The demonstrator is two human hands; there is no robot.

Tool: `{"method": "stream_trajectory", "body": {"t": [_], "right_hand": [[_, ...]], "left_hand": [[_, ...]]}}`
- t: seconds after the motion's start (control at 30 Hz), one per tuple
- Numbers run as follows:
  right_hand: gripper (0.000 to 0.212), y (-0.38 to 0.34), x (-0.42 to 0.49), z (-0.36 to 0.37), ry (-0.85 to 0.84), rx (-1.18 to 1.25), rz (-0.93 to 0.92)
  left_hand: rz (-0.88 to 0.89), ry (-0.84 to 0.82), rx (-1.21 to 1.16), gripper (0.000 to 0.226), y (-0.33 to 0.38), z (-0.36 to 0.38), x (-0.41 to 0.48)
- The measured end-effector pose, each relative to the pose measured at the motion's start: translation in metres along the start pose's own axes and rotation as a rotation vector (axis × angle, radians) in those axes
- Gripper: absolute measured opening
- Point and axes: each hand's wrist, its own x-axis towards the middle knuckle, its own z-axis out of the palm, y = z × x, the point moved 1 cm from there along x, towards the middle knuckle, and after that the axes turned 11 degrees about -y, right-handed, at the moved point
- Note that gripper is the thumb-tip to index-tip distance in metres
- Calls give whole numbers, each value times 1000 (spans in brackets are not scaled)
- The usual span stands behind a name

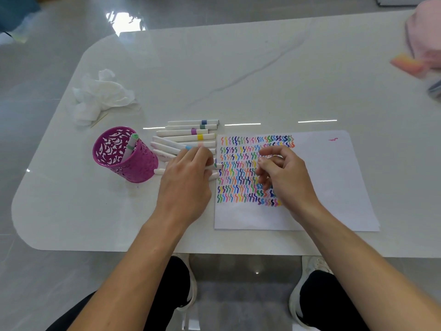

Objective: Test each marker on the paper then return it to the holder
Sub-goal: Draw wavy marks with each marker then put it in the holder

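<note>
- One white table point(238, 68), marble-veined with rounded corners, stands on a glossy grey tiled floor point(35, 68). Light glare shows on both.
- Far left on the table lies a crumpled white tissue point(100, 96), well apart from the work area.
- Nearer the person stands a purple cut-out holder point(133, 168), upright. It has one green marker point(130, 145) in it, leaning against the wall.
- Just right of the holder, loose markers point(188, 132) lie in a rough row, white barrels with coloured bands. They sit between the holder and the paper.
- The left hand point(186, 180) lies over the near end of that row and hides several barrels. Its fingers are curled around a marker point(217, 165), whose tip end reaches the paper's left edge.
- The paper point(334, 187) lies flat right of centre. Its left half is filled with rows of coloured squiggles, and one red mark sits near the top right corner.
- The right hand point(286, 180) hangs over the squiggles and covers part of them. Its fingers are loosely curled, and nothing is seen in its grasp.
- At the far right edge there are a blurred pink object point(424, 37) and an orange block point(408, 64).
</note>
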Motion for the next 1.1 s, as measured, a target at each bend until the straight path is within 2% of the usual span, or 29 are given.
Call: {"method": "stream_trajectory", "body": {"t": [0.1,0.23,0.33,0.5,0.73,0.93,1.03,1.1], "right_hand": [[11,0,-1,-1,1,-9,-1],[9,-2,-3,-2,-13,-23,-41],[10,-5,-5,-4,-42,-55,-100],[19,-10,-12,-3,-136,-155,-221],[28,-13,-16,-10,-171,-321,-369],[24,-8,-13,-30,-116,-674,-411],[22,-4,-13,-38,-135,-831,-430],[20,-3,-13,-43,-172,-871,-406]], "left_hand": [[67,36,-136,14,8,1,3],[202,50,-294,28,23,0,5],[257,73,-392,30,30,0,7],[224,159,-673,25,37,0,11],[102,63,-1005,18,44,13,15],[14,-105,-767,12,41,26,18],[22,-184,-551,7,42,31,16],[36,-241,-515,5,46,34,16]]}}
